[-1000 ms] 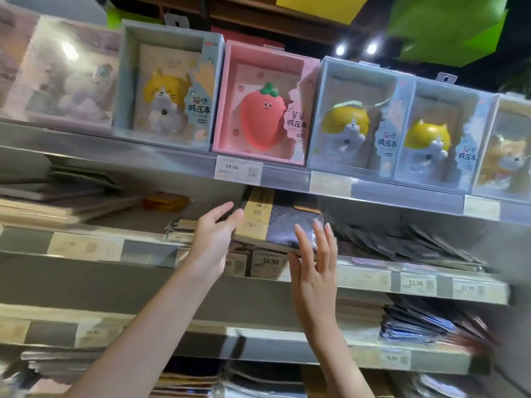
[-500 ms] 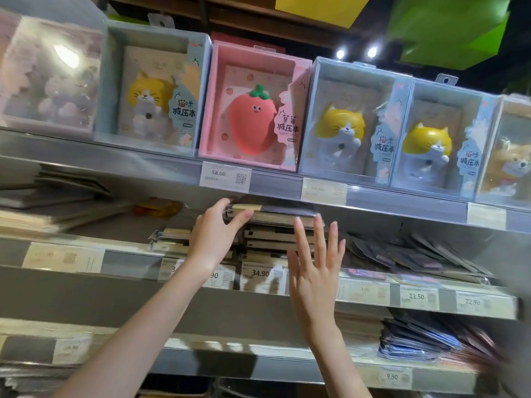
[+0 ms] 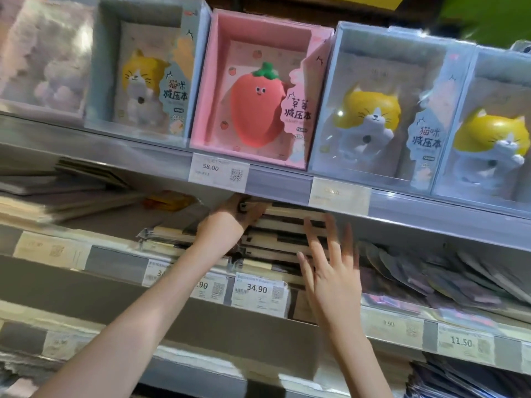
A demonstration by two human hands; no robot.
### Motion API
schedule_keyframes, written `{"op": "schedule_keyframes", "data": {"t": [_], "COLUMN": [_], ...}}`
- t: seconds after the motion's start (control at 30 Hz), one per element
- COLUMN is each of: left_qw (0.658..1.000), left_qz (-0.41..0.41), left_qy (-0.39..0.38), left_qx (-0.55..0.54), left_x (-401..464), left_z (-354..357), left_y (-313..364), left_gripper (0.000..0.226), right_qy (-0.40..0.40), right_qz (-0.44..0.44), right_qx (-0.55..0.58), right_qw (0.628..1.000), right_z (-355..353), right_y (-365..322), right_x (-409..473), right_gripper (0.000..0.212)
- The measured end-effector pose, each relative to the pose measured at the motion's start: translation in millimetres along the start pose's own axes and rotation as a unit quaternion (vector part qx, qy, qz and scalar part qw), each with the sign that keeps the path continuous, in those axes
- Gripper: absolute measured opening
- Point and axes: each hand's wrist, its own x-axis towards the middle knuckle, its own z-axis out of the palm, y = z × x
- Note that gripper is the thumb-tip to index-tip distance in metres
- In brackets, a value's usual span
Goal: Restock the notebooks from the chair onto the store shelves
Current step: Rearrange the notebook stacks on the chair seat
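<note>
The grey metal shelf (image 3: 115,261) at centre frame carries the stack of dark-covered notebooks (image 3: 283,239). The left hand (image 3: 227,222) grips the top notebook; the right hand (image 3: 330,271) presses flat, fingers spread. Uneven pushing could topple the stack.

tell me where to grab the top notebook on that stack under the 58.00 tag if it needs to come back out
Grip its front edge, coming from the aisle side. The top notebook lies flat on the stack, close under the upper shelf, so there is little room above. The left hand already holds its left front corner; the right hand is open.
</note>
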Motion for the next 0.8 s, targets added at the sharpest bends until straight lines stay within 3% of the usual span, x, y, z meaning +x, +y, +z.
{"op": "schedule_keyframes", "data": {"t": [0.07,0.2,0.33,0.47,0.6,0.8], "left_qw": [1.0,0.995,0.988,0.987,0.977,0.975], "left_qz": [0.018,0.034,-0.015,-0.075,-0.098,-0.096], "left_qy": [-0.014,-0.027,-0.031,-0.072,-0.116,-0.149], "left_qx": [-0.007,0.092,0.153,0.121,0.148,0.136], "left_x": [-2,-6,-8,-13,-4,8], "left_z": [-6,-31,-63,-87,-94,-96], "left_y": [-1,-21,-57,-87,-88,-102], "left_gripper": [0.058,0.064,0.061,0.079,0.05,0.062], "right_qy": [-0.001,-0.013,-0.011,0.007,0.032,-0.003], "right_qz": [0.001,0.004,0.011,0.009,0.024,0.058], "right_qx": [0.016,0.048,0.055,0.051,0.075,0.1], "right_qw": [1.0,0.999,0.998,0.999,0.996,0.993], "right_z": [-2,-7,-4,-4,-10,-22], "right_y": [-1,-6,-8,-9,-10,-10], "right_x": [0,0,-1,-3,-3,-4], "right_gripper": [0.049,0.048,0.049,0.048,0.043,0.054]}}
